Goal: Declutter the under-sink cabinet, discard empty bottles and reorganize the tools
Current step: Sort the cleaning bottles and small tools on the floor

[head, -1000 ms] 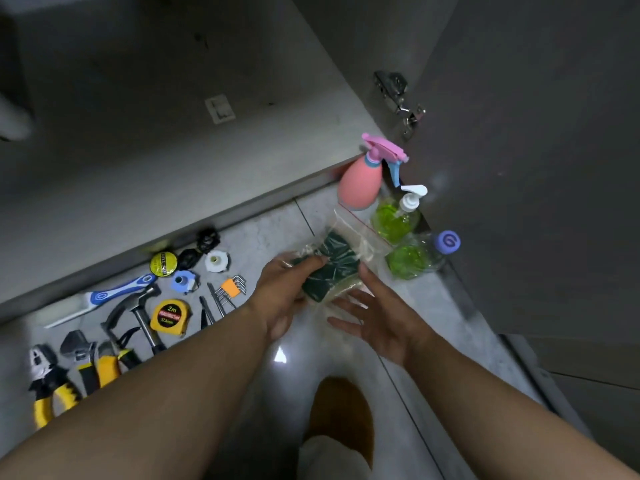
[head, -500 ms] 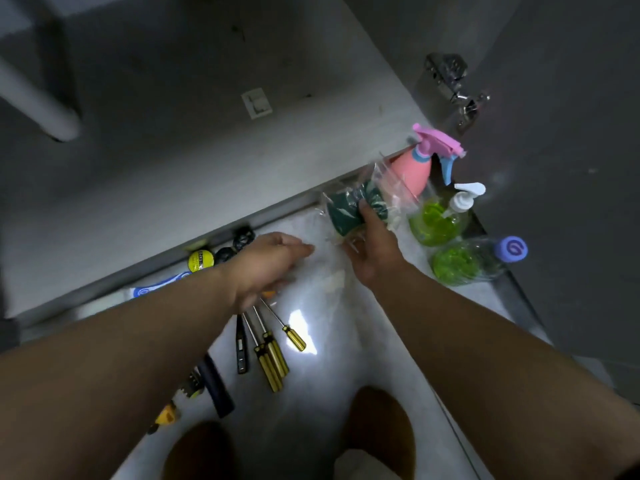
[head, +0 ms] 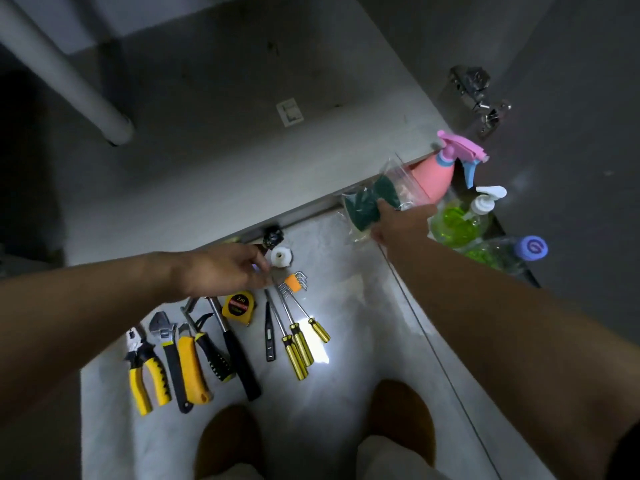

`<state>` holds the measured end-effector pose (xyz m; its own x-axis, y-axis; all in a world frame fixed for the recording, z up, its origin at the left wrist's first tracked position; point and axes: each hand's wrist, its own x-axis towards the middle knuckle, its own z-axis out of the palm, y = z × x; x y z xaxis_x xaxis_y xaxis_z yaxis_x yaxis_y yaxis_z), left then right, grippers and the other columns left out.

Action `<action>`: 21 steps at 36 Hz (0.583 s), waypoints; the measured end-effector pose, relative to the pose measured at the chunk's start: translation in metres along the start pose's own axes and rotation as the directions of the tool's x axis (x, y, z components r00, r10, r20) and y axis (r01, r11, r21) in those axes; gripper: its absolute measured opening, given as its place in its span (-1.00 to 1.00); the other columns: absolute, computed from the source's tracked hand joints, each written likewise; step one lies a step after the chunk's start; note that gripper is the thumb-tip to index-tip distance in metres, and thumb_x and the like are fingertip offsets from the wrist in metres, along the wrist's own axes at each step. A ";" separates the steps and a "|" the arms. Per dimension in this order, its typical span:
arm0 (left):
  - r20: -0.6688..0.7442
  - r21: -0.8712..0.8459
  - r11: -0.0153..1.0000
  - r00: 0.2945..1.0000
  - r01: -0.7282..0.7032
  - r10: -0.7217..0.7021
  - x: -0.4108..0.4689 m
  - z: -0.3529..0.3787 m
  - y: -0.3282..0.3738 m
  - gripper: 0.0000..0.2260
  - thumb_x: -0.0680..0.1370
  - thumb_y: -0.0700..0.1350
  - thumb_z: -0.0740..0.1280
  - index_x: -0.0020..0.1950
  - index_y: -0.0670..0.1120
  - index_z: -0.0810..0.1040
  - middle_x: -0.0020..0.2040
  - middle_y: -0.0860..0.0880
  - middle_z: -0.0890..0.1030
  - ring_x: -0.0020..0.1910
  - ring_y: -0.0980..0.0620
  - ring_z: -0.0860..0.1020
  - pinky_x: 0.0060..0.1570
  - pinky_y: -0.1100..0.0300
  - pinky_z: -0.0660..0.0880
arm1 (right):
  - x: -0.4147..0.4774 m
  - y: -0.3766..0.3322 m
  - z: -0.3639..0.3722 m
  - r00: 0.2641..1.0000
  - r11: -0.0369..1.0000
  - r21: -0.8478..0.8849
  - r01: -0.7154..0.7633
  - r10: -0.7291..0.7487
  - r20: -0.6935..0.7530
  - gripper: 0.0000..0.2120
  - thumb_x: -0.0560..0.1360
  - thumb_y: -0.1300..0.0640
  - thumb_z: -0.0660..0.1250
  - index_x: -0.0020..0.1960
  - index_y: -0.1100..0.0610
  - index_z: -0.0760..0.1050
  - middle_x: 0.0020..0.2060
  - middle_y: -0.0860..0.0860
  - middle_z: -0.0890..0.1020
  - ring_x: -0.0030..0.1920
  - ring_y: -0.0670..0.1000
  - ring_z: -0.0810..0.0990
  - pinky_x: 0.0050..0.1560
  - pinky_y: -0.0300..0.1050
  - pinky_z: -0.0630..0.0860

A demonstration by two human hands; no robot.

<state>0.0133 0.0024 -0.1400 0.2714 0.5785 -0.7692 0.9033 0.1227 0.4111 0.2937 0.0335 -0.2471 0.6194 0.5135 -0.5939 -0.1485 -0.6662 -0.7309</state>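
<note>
Now I am lifting the clear plastic bag of dark green scouring pads [head: 367, 202] toward the open grey under-sink cabinet [head: 207, 150]. A second ago both my hands were on it, low over the pale tiled floor [head: 363, 306]. My right hand [head: 398, 223] alone is now carrying it, fingers and thumb pinching its lower end. It is up at the cabinet's front edge, just beside the pink spray bottle with the blue trigger [head: 433, 178].

My left hand [head: 225, 271] has let go and is reaching over the small parts at the head of the tool row. Its fingers are loosely curled beside the white plastic fitting [head: 280, 257]; I cannot tell whether they are pinching anything beneath them. The bunch of hex keys in an orange holder [head: 294, 282], the yellow tape measure [head: 239, 306] and the yellow-handled screwdrivers [head: 298, 348] are lying untouched just below it.

I am judging the bag to be on its way back into the cabinet, so the putting-back is only beginning. The pump bottle of green liquid [head: 457, 223] and the clear bottle with a purple cap [head: 498, 254] are still waiting by the door.
</note>
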 end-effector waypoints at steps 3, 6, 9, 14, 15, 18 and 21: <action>-0.019 0.042 0.999 1.000 0.006 -0.005 -0.009 -0.004 -0.007 -0.82 0.59 0.11 0.36 0.17 0.13 0.57 0.06 0.13 0.58 -0.03 0.20 0.55 -0.18 0.32 0.44 | 0.000 -0.005 -0.011 0.995 0.999 -0.015 -0.044 0.045 0.094 0.01 0.44 -0.03 0.54 0.60 0.08 -0.10 0.30 0.23 0.45 0.03 0.27 0.67 0.02 0.19 0.67; -0.045 0.077 0.997 0.999 0.016 -0.013 -0.013 -0.001 -0.023 -0.79 0.61 0.10 0.35 0.21 0.09 0.56 0.09 0.09 0.60 0.02 0.14 0.58 -0.10 0.30 0.47 | -0.002 -0.009 -0.022 0.986 0.996 -0.027 -0.082 0.085 0.142 -0.01 0.40 -0.10 0.57 0.56 0.07 -0.02 0.28 0.17 0.43 -0.07 0.18 0.67 -0.19 0.13 0.70; -0.064 0.003 1.000 0.998 0.024 -0.024 -0.011 0.019 -0.046 -0.79 0.62 0.00 0.37 0.22 -0.02 0.57 0.11 0.01 0.63 0.10 0.04 0.60 -0.05 0.39 0.47 | -0.005 -0.013 -0.029 0.978 0.993 -0.088 -0.078 0.093 0.187 -0.07 0.40 -0.15 0.55 0.52 0.14 0.09 0.23 0.13 0.49 -0.13 0.14 0.67 -0.23 0.07 0.69; -0.134 0.033 0.999 0.990 0.035 -0.030 0.003 0.048 -0.086 -0.78 0.59 -0.09 0.39 0.23 -0.06 0.56 0.17 -0.05 0.60 0.10 0.02 0.56 0.14 0.18 0.47 | -0.012 -0.018 -0.029 0.972 0.922 -0.310 0.232 -0.231 0.039 -0.19 0.41 -0.01 0.57 0.46 0.07 0.15 0.28 0.19 0.44 0.06 0.20 0.62 -0.13 0.12 0.69; -0.145 0.042 0.999 0.989 0.029 -0.022 0.006 0.051 -0.090 -0.74 0.58 -0.11 0.40 0.26 -0.06 0.56 0.20 -0.05 0.58 0.14 0.02 0.55 0.19 0.17 0.47 | -0.016 -0.017 -0.027 0.930 0.842 -0.413 0.348 -0.365 0.040 -0.27 0.42 0.02 0.55 0.41 0.07 0.20 0.27 0.20 0.43 0.08 0.21 0.59 -0.05 0.13 0.68; -0.187 0.047 0.999 0.982 0.002 0.007 0.014 0.059 -0.096 -0.75 0.56 -0.09 0.40 0.24 0.02 0.56 0.20 -0.04 0.56 0.21 -0.01 0.54 0.27 0.05 0.47 | -0.033 -0.006 -0.022 0.706 0.401 -0.662 0.633 -0.649 0.282 -0.54 0.50 0.05 0.43 0.33 0.08 0.35 0.27 0.20 0.38 0.17 0.22 0.49 0.12 0.16 0.59; -0.216 0.046 0.999 0.976 -0.017 0.026 0.020 0.063 -0.095 -0.81 0.54 -0.05 0.38 0.14 0.13 0.55 0.16 -0.03 0.55 0.19 -0.05 0.54 0.26 0.00 0.48 | -0.041 0.011 -0.015 0.647 0.042 -0.771 0.635 -0.573 0.502 -0.51 0.57 0.00 0.27 0.48 -0.04 0.30 0.46 0.14 0.25 0.41 0.22 0.28 0.22 0.21 0.51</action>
<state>-0.0462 -0.0486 -0.2260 0.2169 0.7419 -0.6344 0.9129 0.0760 0.4010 0.2780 -0.0028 -0.2260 0.0992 0.9860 -0.1342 0.9818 -0.1189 -0.1480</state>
